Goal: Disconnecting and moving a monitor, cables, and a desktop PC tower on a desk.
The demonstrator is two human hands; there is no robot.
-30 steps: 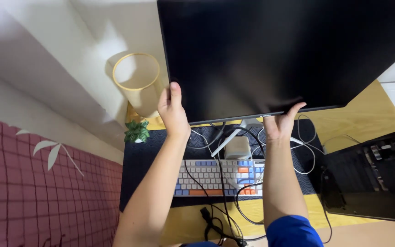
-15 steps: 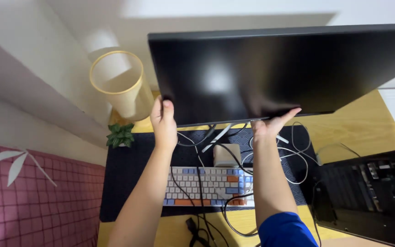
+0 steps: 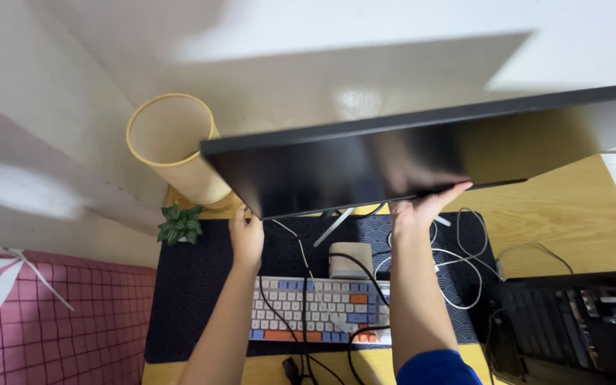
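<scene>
A large black monitor (image 3: 393, 160) hangs above the desk, tilted so its dark screen faces down toward me. My left hand (image 3: 246, 235) grips its lower left corner. My right hand (image 3: 422, 203) holds the bottom edge near the middle, fingers spread under it. Below the hands lie a white, blue and orange keyboard (image 3: 322, 308), a small beige box (image 3: 348, 258) and loose black and white cables (image 3: 458, 260) on a dark desk mat (image 3: 194, 285).
A cream cylindrical lamp shade (image 3: 172, 146) stands at the back left beside a small green plant (image 3: 178, 224). An open black computer case (image 3: 579, 324) sits at the right. The wooden desk (image 3: 565, 214) meets a white wall; pink checked bedding (image 3: 44, 321) lies left.
The monitor has tipped further forward, its screen turning from facing me to nearly facing down. Both hands stayed on its lower edge, and the left hand dropped lower.
</scene>
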